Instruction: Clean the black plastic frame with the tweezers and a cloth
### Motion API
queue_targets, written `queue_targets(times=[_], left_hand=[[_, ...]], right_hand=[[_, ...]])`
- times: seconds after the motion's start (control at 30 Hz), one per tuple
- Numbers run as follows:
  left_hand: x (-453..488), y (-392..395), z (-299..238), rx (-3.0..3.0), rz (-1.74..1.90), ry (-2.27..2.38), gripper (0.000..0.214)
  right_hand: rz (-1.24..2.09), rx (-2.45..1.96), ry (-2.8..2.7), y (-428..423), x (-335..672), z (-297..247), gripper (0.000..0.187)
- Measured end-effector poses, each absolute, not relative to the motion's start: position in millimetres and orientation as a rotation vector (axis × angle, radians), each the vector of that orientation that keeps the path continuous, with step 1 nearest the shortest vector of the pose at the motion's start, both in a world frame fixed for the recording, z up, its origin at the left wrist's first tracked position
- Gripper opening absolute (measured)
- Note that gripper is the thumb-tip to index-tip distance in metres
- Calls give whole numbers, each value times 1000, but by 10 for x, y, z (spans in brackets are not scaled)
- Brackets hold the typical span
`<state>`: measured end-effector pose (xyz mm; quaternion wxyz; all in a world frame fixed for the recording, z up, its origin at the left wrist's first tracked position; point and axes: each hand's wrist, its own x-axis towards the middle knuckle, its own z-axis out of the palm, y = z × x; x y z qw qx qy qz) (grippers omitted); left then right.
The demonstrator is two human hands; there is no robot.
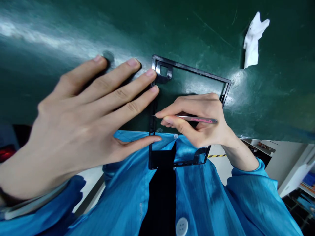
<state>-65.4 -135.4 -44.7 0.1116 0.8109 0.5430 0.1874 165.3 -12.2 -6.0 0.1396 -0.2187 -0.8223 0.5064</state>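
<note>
A black rectangular plastic frame (192, 68) lies partly on the green table and juts out over its near edge. My left hand (91, 108) is spread flat, its fingertips and thumb touching the frame's left side. In my right hand (201, 114), thumb and fingers pinch slim metal tweezers (206, 120) with pink marking. Their tip reaches the inner edge of the frame's left side. Whether the tip grips anything is too small to tell. The right hand covers part of the frame's right side.
A crumpled white piece of paper or tissue (254, 41) lies on the green table (197, 29) at the far right. The table's near edge runs just in front of my blue jacket (201, 193). Below on the right are shelves and a yellow-black striped strip (216, 156).
</note>
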Motion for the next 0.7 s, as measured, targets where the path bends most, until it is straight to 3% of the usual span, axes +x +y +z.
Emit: queue_targets(times=[0.47, 0.7], left_hand=[[-695, -1320, -458, 2401, 584, 1555, 78], [-682, -1301, -490, 2381, 541, 1577, 80]], right_hand=[[1519, -675, -2469, -90, 1671, -46, 19], [1561, -645, -2266, -81, 1654, -68, 14]])
